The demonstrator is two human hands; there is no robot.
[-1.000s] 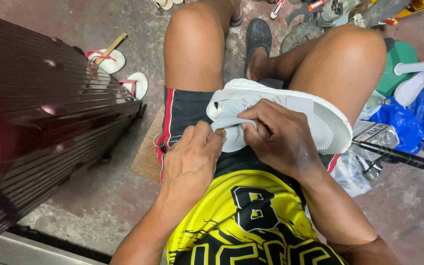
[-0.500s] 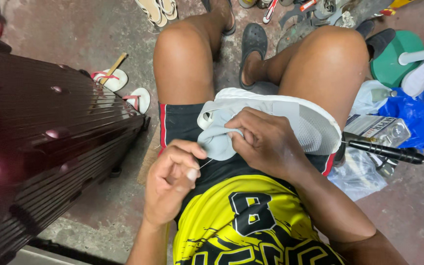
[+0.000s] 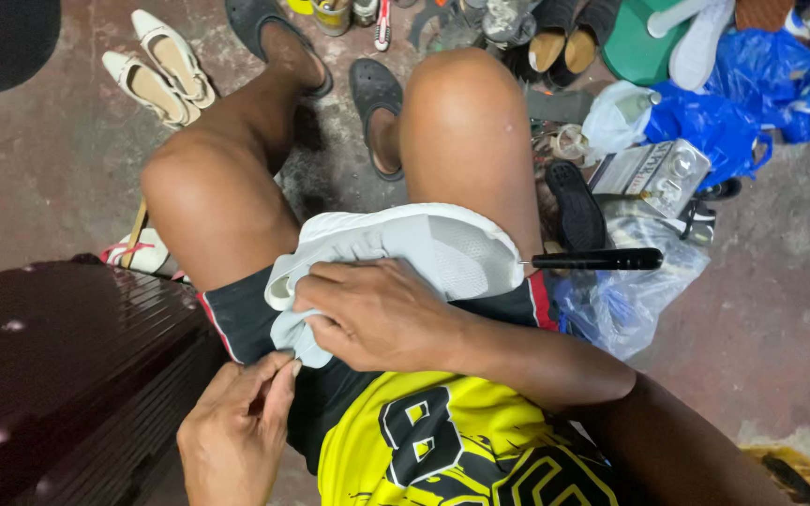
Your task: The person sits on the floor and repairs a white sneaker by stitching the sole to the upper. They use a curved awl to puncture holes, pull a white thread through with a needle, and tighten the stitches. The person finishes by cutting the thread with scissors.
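A pale grey sneaker (image 3: pixel 424 245) lies on its side across my lap, on black shorts with a red stripe. My right hand (image 3: pixel 377 317) presses down on the shoe's upper near the heel and grips it. Just below the heel's fabric edge, my left hand (image 3: pixel 241 426) has thumb and forefinger pinched together, seemingly on a thin thread that is hard to make out. A black-handled awl (image 3: pixel 597 259) sticks out sideways from the sneaker's toe, with no hand on it.
A dark maroon ribbed surface (image 3: pixel 58 375) fills the lower left. White heeled shoes (image 3: pixel 157 75) lie on the concrete floor. To the right are a blue plastic bag (image 3: pixel 724 117), a clear bag (image 3: pixel 630 305), a metal tin (image 3: pixel 653 173) and several shoes.
My left hand drew back from the shoe with a thin thread, then came in again close under the heel. My right hand stayed on the sneaker. The view swung left.
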